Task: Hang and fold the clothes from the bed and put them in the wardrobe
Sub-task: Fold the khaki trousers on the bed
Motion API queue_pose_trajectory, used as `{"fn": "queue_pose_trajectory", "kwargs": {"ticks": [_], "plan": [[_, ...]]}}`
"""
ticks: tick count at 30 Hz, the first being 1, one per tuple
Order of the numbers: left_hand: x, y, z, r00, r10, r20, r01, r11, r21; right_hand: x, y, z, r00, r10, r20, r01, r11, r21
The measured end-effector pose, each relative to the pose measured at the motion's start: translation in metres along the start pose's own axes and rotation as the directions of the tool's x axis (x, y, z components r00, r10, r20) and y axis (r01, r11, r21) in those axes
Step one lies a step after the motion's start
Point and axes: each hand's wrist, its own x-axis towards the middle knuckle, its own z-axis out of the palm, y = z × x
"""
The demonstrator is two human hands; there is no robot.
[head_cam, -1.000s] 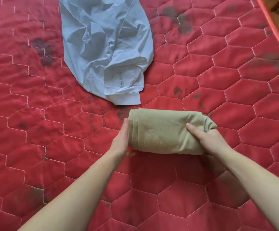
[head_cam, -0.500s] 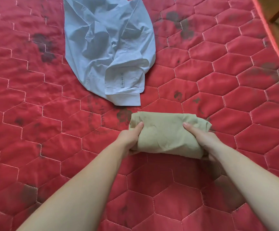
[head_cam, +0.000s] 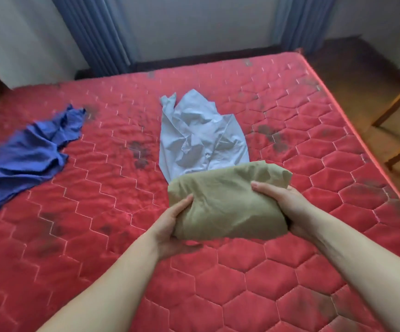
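Two hands lift a folded khaki bundle (head_cam: 227, 200) clear of the bed (head_cam: 289, 271), the left hand (head_cam: 170, 226) cupped under its near-left corner with the thumb on top, the right hand (head_cam: 287, 204) curled round its right end. Folding of this piece looks done; carrying it to the wardrobe, which is out of view, seems the step in hand, and that calls for keeping both ends pinched so the soft, thick folds do not slump open. Behind, a crumpled pale-blue shirt (head_cam: 199, 140) and a rumpled blue garment (head_cam: 26, 156) lie on the red mattress quilted in hexagons, apparently waiting their turn.
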Motion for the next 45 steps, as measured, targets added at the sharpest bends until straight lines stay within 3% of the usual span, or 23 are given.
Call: {"fn": "queue_pose_trajectory", "kwargs": {"ticks": [2, 5, 9, 12, 15, 17, 18, 20, 23, 26, 29, 31, 33, 36, 39, 42, 45], "plan": [[-0.048, 0.051, -0.001, 0.994, 0.107, 0.038, -0.106, 0.994, -0.025, -0.026, -0.061, 0.038, 0.991, -0.126, 0.051, 0.127, 0.992, -0.022], [-0.12, 0.112, 0.009, 0.948, 0.318, -0.012, -0.317, 0.94, -0.124, -0.072, -0.134, 0.082, 0.971, -0.218, 0.098, 0.225, 0.971, -0.077], [-0.209, 0.163, 0.027, 0.787, 0.612, -0.079, -0.617, 0.78, -0.104, -0.138, -0.195, 0.119, 0.972, -0.174, 0.158, 0.189, 0.978, -0.084], [-0.261, 0.189, 0.04, 0.684, 0.719, -0.123, -0.729, 0.669, -0.148, -0.177, -0.224, 0.136, 0.938, -0.342, 0.054, 0.333, 0.935, 0.122], [-0.3, 0.208, 0.056, 0.621, 0.758, -0.202, -0.781, 0.574, -0.247, -0.21, -0.228, 0.148, 0.906, -0.39, -0.164, 0.422, 0.848, 0.32], [-0.321, 0.212, 0.072, 0.576, 0.792, -0.203, -0.802, 0.5, -0.326, -0.227, -0.217, 0.162, 0.959, -0.284, -0.006, 0.261, 0.874, 0.41], [-0.33, 0.211, 0.081, 0.541, 0.817, -0.202, -0.819, 0.457, -0.345, -0.236, -0.214, 0.171, 0.96, -0.244, 0.139, 0.17, 0.898, 0.406], [-0.344, 0.202, 0.099, 0.493, 0.848, -0.197, -0.844, 0.411, -0.344, -0.245, -0.219, 0.185, 0.914, -0.281, 0.291, 0.166, 0.916, 0.364], [-0.358, 0.18, 0.122, 0.454, 0.864, -0.218, -0.877, 0.39, -0.281, -0.263, -0.248, 0.19, 0.879, -0.391, 0.271, 0.262, 0.873, 0.411], [-0.365, 0.155, 0.149, 0.413, 0.886, -0.208, -0.91, 0.396, -0.12, -0.271, -0.258, 0.174, 0.847, -0.41, 0.337, 0.195, 0.831, 0.521], [-0.372, 0.126, 0.173, 0.498, 0.856, -0.142, -0.864, 0.503, 0.003, -0.282, -0.267, 0.143, 0.786, -0.48, 0.39, 0.184, 0.784, 0.593], [-0.38, 0.106, 0.179, 0.592, 0.804, -0.047, -0.799, 0.594, 0.095, -0.289, -0.278, 0.121, 0.788, -0.503, 0.354, 0.264, 0.797, 0.543], [-0.393, 0.09, 0.178, 0.631, 0.775, 0.04, -0.773, 0.623, 0.118, -0.294, -0.292, 0.103, 0.775, -0.548, 0.316, 0.38, 0.803, 0.459], [-0.422, 0.075, 0.184, 0.589, 0.804, 0.074, -0.808, 0.586, 0.066, -0.307, -0.312, 0.092, 0.707, -0.579, 0.406, 0.476, 0.814, 0.333], [-0.459, 0.062, 0.186, 0.512, 0.859, 0.026, -0.859, 0.511, 0.022, -0.329, -0.321, 0.103, 0.651, -0.481, 0.587, 0.452, 0.867, 0.21], [-0.499, 0.042, 0.176, 0.467, 0.884, -0.024, -0.883, 0.465, -0.065, -0.358, -0.312, 0.127, 0.548, -0.257, 0.796, 0.455, 0.89, -0.026], [-0.527, 0.01, 0.154, 0.451, 0.876, -0.17, -0.892, 0.441, -0.095, -0.388, -0.287, 0.164, 0.392, -0.043, 0.919, 0.579, 0.788, -0.21]]}}
